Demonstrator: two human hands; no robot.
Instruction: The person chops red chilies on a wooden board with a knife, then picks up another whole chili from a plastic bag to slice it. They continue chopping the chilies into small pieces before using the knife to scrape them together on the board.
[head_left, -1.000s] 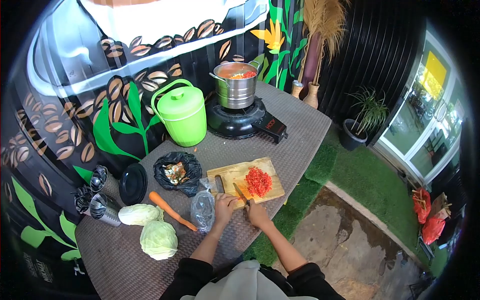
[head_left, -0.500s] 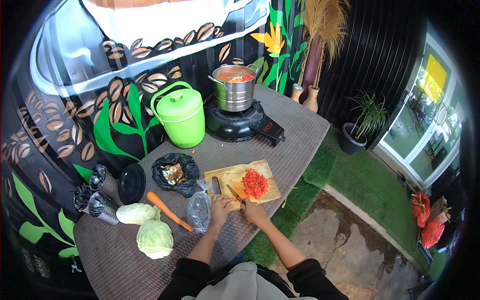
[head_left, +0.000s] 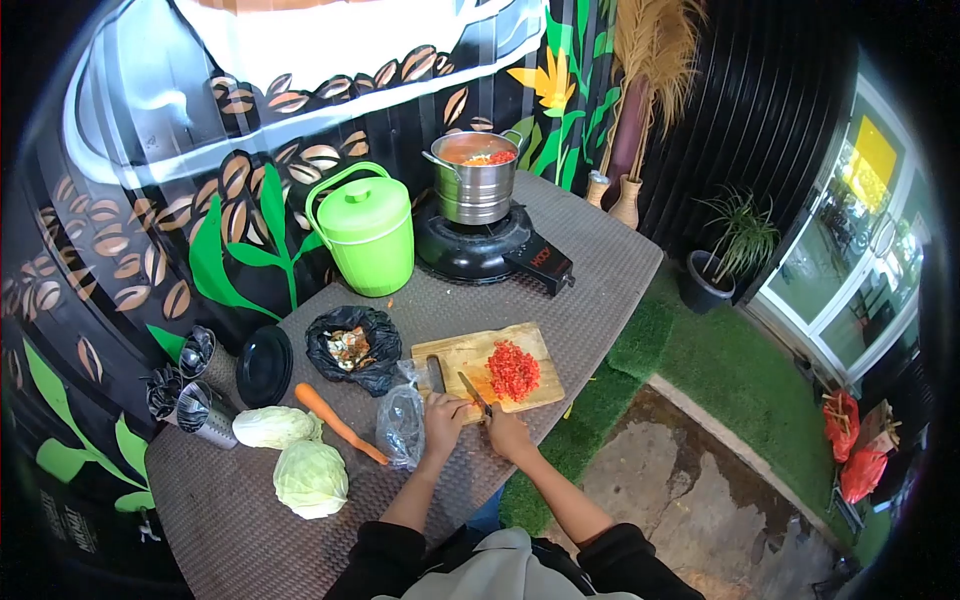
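My right hand point(head_left: 508, 434) grips a knife point(head_left: 473, 391) by its handle, the blade slanting up and left over the wooden cutting board point(head_left: 460, 352). At the board's near edge, my left hand point(head_left: 443, 421) has its fingers bent together beside the blade. Whatever it may pinch is too small to make out. A pile of finely chopped red pieces point(head_left: 514, 372) lies on the board's right half, with a few bits by the knife. Left of my left hand is a clear plastic bag point(head_left: 400, 430).
A carrot point(head_left: 338, 422), a round cabbage point(head_left: 310, 480) and a longer cabbage point(head_left: 272, 428) lie left. Behind are a black scrap bag point(head_left: 378, 374), a lidded green bucket point(head_left: 372, 245) and a steel pot point(head_left: 474, 196) on a black stove point(head_left: 455, 248). Metal cups point(head_left: 207, 412) stand far left.
The view has shifted slightly. My right hand and the knife have moved a little toward me along the board; my left hand stays almost in place.
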